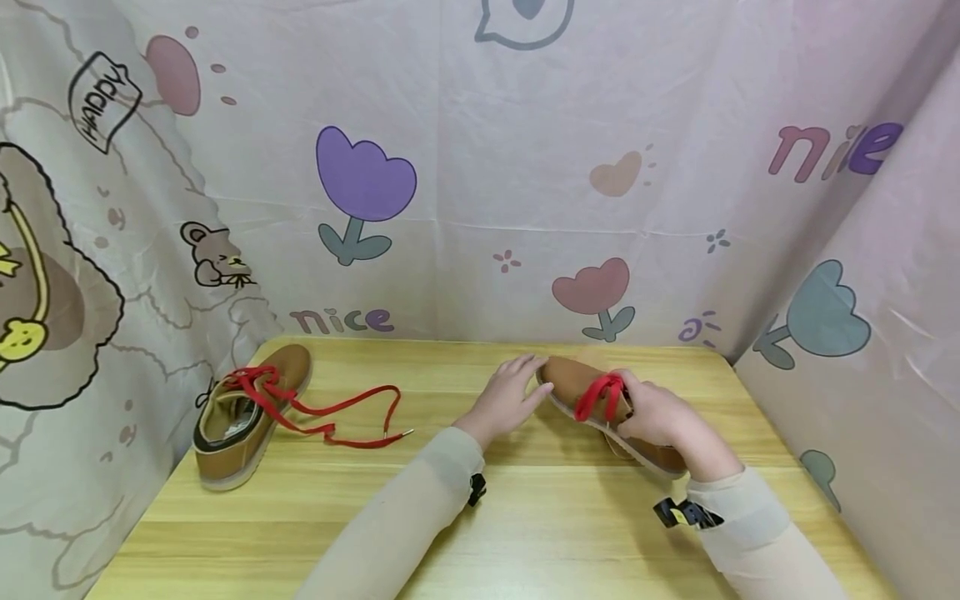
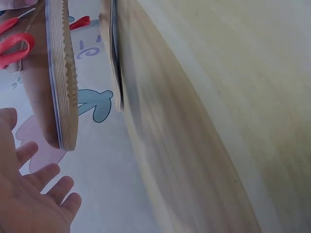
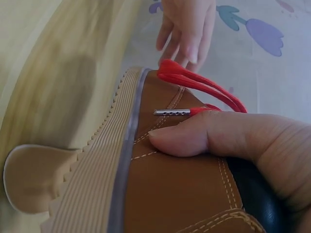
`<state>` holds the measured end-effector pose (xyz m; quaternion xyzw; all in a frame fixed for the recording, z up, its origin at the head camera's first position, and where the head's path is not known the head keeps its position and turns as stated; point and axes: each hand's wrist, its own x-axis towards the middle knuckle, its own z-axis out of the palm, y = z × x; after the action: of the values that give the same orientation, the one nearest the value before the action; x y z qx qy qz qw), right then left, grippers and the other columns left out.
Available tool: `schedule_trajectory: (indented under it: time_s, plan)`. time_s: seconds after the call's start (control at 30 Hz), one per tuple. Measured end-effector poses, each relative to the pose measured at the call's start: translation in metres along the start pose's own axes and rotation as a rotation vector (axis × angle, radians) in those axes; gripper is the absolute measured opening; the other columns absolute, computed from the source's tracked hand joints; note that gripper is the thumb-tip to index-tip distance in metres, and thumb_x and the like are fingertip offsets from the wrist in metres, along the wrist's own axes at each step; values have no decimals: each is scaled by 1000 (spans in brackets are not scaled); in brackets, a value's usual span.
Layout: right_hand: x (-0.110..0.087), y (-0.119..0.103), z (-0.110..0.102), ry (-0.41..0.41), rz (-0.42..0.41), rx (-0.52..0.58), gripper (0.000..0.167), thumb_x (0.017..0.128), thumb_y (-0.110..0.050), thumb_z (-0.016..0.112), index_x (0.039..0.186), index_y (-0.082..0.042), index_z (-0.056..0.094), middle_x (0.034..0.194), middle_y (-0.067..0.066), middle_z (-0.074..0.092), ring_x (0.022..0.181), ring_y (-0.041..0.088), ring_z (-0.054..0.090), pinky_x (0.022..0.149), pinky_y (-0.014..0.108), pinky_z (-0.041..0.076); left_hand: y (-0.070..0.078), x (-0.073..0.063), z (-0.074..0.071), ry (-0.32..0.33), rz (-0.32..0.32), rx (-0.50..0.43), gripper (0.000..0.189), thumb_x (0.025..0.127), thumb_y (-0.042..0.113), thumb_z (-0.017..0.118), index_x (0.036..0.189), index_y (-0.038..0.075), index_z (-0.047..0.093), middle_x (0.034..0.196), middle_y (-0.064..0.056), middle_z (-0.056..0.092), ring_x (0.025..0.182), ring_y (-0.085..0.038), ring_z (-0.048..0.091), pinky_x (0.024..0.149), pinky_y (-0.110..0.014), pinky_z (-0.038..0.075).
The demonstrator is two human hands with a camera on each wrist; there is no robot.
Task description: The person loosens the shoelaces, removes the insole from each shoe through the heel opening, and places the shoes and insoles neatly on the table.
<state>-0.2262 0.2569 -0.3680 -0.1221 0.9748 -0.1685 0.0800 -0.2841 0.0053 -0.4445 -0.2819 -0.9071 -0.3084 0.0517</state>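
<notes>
My right hand point(image 1: 660, 414) grips a brown leather shoe point(image 1: 573, 379) at its laced part, with the thumb point(image 3: 180, 138) pressed on the side of the upper. Red laces point(image 1: 600, 396) tied in loops sit on the shoe, and a metal lace tip point(image 3: 172, 112) shows near the thumb. The shoe's ridged sole point(image 2: 65, 73) appears raised off the table. Under it lies a flat tan piece with a rounded end point(image 3: 39, 179), its kind unclear. Close to the toe, my left hand point(image 1: 510, 396) has its fingers spread and holds nothing.
At the table's left stands a second brown shoe point(image 1: 251, 450), its long red lace point(image 1: 360, 442) trailing loose over the wooden table point(image 1: 315, 533). A printed curtain point(image 1: 480, 167) hangs behind and at both sides.
</notes>
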Motion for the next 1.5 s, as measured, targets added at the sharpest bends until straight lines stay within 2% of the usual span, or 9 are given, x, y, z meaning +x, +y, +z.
schedule_trajectory:
  time_s: [0.13, 0.37, 0.67, 0.97, 1.13, 1.3, 1.5]
  plan:
    - [0, -4, 4, -12, 9, -1, 85, 72, -8, 79, 146, -10, 38, 88, 9, 57, 75, 26, 53, 63, 40, 44, 2, 3, 3, 5, 8, 22, 61, 106, 53, 38, 155, 18, 39, 160, -12, 34, 145, -35, 32, 117, -53, 26]
    - [-1, -12, 9, 0, -32, -30, 85, 71, -11, 81, 146, -12, 40, 96, 10, 60, 82, 26, 57, 69, 43, 49, 5, 3, 3, -2, 24, 60, 54, 106, 51, 38, 151, 23, 47, 157, -10, 39, 144, -31, 35, 118, -50, 27]
    - [-2, -22, 11, -6, -64, -25, 83, 72, -10, 81, 144, -14, 42, 91, 7, 59, 78, 23, 56, 65, 39, 47, 0, -4, -3, -27, 17, 76, 51, 106, 51, 38, 148, 24, 51, 154, -11, 43, 142, -31, 38, 116, -52, 30]
    - [5, -31, 21, -6, -106, -29, 80, 69, -8, 82, 140, -16, 47, 87, 4, 59, 75, 22, 54, 62, 37, 45, -8, -22, -11, -34, -11, 58, 51, 106, 50, 41, 147, 23, 52, 152, -14, 43, 140, -35, 40, 115, -53, 31]
    - [9, -37, 31, -7, -129, -25, 80, 69, -8, 83, 139, -20, 48, 88, 3, 57, 76, 21, 52, 62, 36, 44, -12, -35, -15, -59, -62, 70, 50, 106, 49, 43, 148, 23, 52, 153, -16, 42, 141, -36, 39, 114, -53, 32]
    - [13, -45, 39, 3, -193, -21, 78, 68, -6, 84, 137, -18, 51, 83, 0, 56, 72, 19, 50, 61, 35, 42, -14, -50, -20, -85, -119, 95, 50, 105, 50, 43, 149, 25, 51, 154, -15, 41, 141, -36, 38, 114, -53, 33]
    - [18, -53, 46, -4, -240, -26, 78, 69, -8, 86, 138, -16, 52, 85, -3, 59, 72, 17, 51, 64, 36, 43, -18, -64, -26, -81, -143, 114, 50, 105, 49, 45, 148, 24, 52, 152, -17, 43, 139, -38, 39, 113, -54, 33]
